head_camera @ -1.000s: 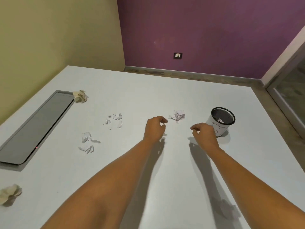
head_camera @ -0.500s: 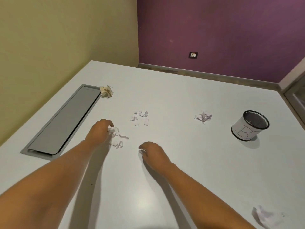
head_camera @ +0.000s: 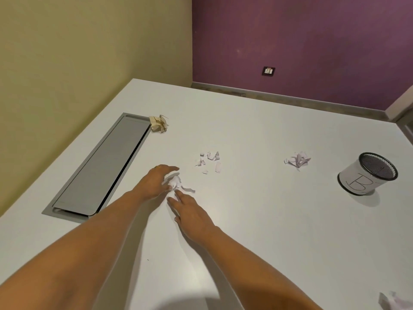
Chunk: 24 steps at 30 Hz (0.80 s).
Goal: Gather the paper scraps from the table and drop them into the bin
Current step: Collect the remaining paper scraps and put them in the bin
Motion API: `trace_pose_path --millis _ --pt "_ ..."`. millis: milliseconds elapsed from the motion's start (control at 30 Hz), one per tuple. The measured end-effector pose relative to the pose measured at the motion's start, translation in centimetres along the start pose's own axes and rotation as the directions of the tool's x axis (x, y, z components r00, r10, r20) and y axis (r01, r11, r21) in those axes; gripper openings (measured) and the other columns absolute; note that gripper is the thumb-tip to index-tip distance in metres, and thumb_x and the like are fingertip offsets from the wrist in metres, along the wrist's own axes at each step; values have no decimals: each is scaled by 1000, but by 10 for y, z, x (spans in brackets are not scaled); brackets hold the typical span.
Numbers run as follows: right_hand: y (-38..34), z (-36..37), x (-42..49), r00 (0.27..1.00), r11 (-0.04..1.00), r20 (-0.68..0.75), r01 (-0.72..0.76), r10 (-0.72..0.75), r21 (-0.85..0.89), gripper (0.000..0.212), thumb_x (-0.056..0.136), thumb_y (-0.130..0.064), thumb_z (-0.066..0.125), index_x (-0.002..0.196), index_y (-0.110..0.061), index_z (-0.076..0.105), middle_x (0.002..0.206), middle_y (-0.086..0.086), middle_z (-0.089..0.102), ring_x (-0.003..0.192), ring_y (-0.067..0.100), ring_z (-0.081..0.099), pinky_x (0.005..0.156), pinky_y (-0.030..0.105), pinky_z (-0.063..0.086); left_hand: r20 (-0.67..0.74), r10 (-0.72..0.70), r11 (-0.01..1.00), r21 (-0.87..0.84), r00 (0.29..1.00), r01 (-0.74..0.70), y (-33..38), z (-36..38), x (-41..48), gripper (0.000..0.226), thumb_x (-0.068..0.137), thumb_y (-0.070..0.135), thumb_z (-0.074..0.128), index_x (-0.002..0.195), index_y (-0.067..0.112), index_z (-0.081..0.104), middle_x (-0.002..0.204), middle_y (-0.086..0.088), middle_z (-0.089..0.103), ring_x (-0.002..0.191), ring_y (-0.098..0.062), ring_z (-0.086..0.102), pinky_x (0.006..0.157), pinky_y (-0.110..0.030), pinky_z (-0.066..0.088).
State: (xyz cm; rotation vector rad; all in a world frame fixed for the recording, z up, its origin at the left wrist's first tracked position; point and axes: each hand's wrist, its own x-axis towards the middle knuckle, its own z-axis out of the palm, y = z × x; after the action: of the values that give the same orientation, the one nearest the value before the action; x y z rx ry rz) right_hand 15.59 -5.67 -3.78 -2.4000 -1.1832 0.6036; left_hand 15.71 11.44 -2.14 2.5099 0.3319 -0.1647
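Both of my hands meet at a small heap of white paper scraps (head_camera: 178,184) in the middle of the white table (head_camera: 257,220). My left hand (head_camera: 154,182) cups the heap from the left with spread fingers. From the near side, my right hand (head_camera: 190,211) lies flat and its fingertips touch the scraps. Neither hand has lifted any paper. A looser cluster of white bits (head_camera: 210,162) lies just beyond. A crumpled white ball (head_camera: 297,161) sits further right. The bin (head_camera: 366,175), a black mesh cup wrapped in white paper marked "B", stands at the right.
A crumpled beige paper (head_camera: 159,123) rests at the far end of a grey cable hatch (head_camera: 100,168) set in the table's left side. Another white crumpled piece (head_camera: 393,302) shows at the bottom right corner. Yellow and purple walls stand behind the table.
My view has swung left. Both hands moved from near the bin and the crumpled white ball over to the left heap of scraps. The right hand has closed in on it from the near side.
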Motion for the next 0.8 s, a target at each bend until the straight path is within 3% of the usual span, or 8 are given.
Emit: trace_pose_path --millis 67,200,300,600,800 --pt "-3 4 2 1000 996 8 15 -14 -90 52 97 -5 41 146 -14 25 157 8 17 141 24 21 105 46 41 35 15 999 41 999 -17 0 2 2 53 83 11 64 133 21 47 127 -11 52 122 -26 44 98 -33 36" --pt "-6 7 3 998 971 -14 57 -62 -230 40 97 0 36 136 -5 38 144 11 37 127 27 34 83 44 50 60 1 996 90 998 -7 1 7 4 55 81 7 64 131 24 49 119 -13 52 116 -28 45 94 -35 40" --pt "-5 8 0 995 956 -9 93 -99 -278 37 94 6 34 129 1 45 133 15 46 121 30 38 82 44 48 53 10 991 132 999 -17 1 8 5 44 83 8 63 125 21 56 115 -12 55 111 -26 48 89 -32 41" --pt "-7 6 -11 997 968 -7 77 -81 -238 32 87 17 34 104 2 57 107 20 57 106 31 44 79 42 45 -104 -96 993 52 990 102 -1 13 -2 14 81 10 67 93 5 72 90 -14 72 83 -27 62 67 -25 38" --pt "-9 0 -17 1000 973 -2 20 -21 -230 32 79 22 40 95 2 59 101 21 57 88 24 41 66 33 31 -135 -211 977 -8 968 211 2 13 -12 10 77 5 69 85 5 75 84 -15 73 68 -19 52 62 -24 35"
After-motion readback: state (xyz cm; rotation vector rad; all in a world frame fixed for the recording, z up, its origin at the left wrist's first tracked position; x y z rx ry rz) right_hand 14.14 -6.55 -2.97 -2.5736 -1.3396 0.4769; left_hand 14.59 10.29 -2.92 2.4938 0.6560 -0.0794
